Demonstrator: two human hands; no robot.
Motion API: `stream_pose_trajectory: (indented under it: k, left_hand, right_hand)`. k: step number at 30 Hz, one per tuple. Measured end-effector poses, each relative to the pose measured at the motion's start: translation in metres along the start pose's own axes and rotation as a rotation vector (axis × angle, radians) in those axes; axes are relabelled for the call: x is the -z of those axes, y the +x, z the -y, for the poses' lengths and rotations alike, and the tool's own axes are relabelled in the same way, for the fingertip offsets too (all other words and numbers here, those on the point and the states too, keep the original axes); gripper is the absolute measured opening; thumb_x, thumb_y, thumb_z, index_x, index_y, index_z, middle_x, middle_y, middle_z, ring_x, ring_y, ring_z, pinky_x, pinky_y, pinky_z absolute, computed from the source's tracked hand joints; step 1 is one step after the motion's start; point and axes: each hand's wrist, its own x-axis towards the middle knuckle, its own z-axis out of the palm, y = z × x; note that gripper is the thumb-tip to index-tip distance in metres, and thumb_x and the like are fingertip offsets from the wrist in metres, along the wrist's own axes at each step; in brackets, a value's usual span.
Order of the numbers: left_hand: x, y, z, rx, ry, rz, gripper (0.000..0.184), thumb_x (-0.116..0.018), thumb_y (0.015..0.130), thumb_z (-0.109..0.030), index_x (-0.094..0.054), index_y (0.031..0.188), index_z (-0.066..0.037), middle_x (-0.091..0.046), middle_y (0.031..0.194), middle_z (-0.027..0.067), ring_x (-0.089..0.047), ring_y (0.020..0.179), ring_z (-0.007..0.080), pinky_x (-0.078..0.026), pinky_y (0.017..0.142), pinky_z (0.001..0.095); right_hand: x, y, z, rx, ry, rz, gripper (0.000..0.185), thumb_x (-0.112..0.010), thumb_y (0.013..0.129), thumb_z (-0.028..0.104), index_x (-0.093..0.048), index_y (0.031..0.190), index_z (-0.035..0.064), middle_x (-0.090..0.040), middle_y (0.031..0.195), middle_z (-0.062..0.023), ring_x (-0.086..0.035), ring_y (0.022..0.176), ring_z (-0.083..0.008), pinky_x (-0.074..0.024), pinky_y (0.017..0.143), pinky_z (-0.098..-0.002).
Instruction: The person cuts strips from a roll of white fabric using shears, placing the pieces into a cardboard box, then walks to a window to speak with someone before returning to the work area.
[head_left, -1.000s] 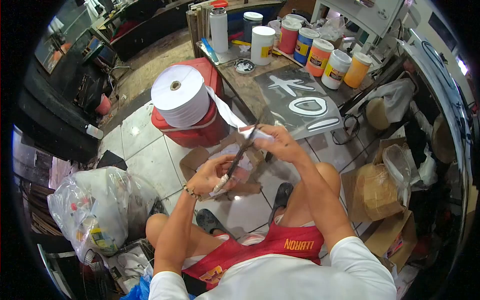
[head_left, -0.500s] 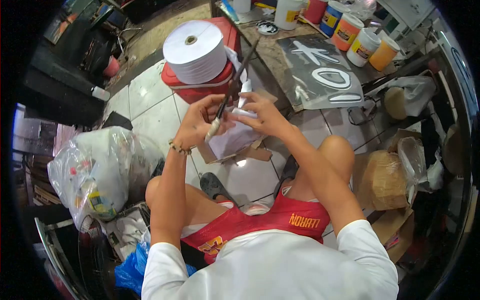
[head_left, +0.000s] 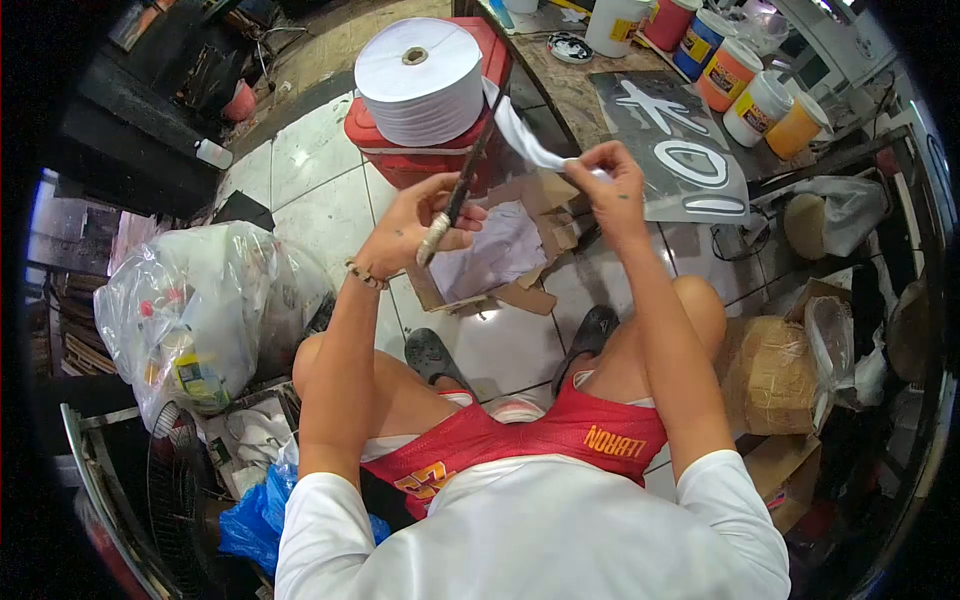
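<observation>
My left hand [head_left: 415,220] is closed around a long, thin, dark blade-like stick [head_left: 470,165], its pale wrapped handle end pointing down toward me. A strip of white fabric tape [head_left: 525,140] runs from the big white roll [head_left: 420,112] to my right hand [head_left: 612,190], which pinches its end. The roll rests flat on a red cooler box [head_left: 375,160]. Under my hands an open cardboard box [head_left: 540,258] holds white cloth-like pieces [head_left: 490,252]. The far end of the stick overlaps the roll's right side in view.
Paint tubs [head_left: 757,108] stand on the worktable [head_left: 560,95], beside a dark sheet with white lettering [head_left: 690,160]. A clear plastic bag of containers [head_left: 215,310] is at my left, near a black fan [head_left: 180,490]. A taped brown package [head_left: 770,375] lies by my right knee.
My right hand has moved right, away from my left hand, drawing the white tape out to the side. My left hand still holds the stick. The camera view has shifted slightly.
</observation>
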Motion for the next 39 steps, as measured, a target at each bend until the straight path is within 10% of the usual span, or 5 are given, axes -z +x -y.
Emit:
stream_pose_trajectory:
  k: [8,17,26,33,39]
  left_hand:
    - [-0.026,0.011,0.048,0.167,0.042,0.430,0.063,-0.076,0.078,-0.014,-0.045,0.131,-0.002,-0.056,0.103,0.0031,-0.053,0.091,0.0131,-0.045,0.083,0.0291]
    - [-0.028,0.039,0.051,0.145,-0.006,0.367,0.085,-0.083,0.072,-0.012,-0.036,0.143,-0.003,-0.058,0.129,0.0126,-0.054,0.120,0.0184,-0.045,0.100,0.0331]
    - [-0.017,0.035,0.038,0.156,0.012,0.305,0.072,-0.074,0.072,-0.001,-0.045,0.138,0.000,-0.066,0.113,0.0136,-0.062,0.094,0.0141,-0.052,0.075,0.0247]
    - [-0.023,0.028,0.031,0.151,-0.007,0.338,0.073,-0.078,0.074,-0.007,-0.043,0.138,0.002,-0.065,0.111,0.0107,-0.061,0.098,0.0111,-0.051,0.083,0.0251]
    - [-0.028,0.023,0.031,0.146,-0.017,0.361,0.081,-0.084,0.070,-0.010,-0.044,0.139,0.002,-0.065,0.114,0.0105,-0.060,0.097,0.0105,-0.051,0.087,0.0261]
  right_hand:
    - [0.038,-0.001,0.031,-0.019,0.249,-0.148,0.021,-0.071,0.081,-0.006,-0.059,0.095,0.0043,-0.062,0.093,-0.0032,-0.058,0.085,-0.0088,-0.0465,0.080,-0.0227]
    - [0.044,-0.025,0.049,-0.087,0.310,0.095,0.031,-0.071,0.081,-0.005,-0.057,0.107,0.0019,-0.061,0.111,-0.0083,-0.061,0.092,-0.0117,-0.0487,0.085,-0.0252]
    - [0.054,-0.024,0.055,-0.314,0.260,0.344,0.057,-0.075,0.081,0.004,-0.049,0.132,-0.0010,-0.064,0.107,-0.0067,-0.061,0.089,-0.0110,-0.0488,0.080,-0.0246]
    - [0.055,-0.007,0.052,-0.640,0.477,0.367,0.048,-0.062,0.094,0.043,-0.062,0.119,0.0023,-0.067,0.096,-0.0024,-0.059,0.081,-0.0073,-0.0450,0.071,-0.0226]
    - [0.039,-0.011,0.043,-0.434,0.099,0.404,0.027,-0.068,0.092,0.028,-0.070,0.100,0.0031,-0.066,0.087,-0.0024,-0.059,0.070,-0.0079,-0.0452,0.064,-0.0224]
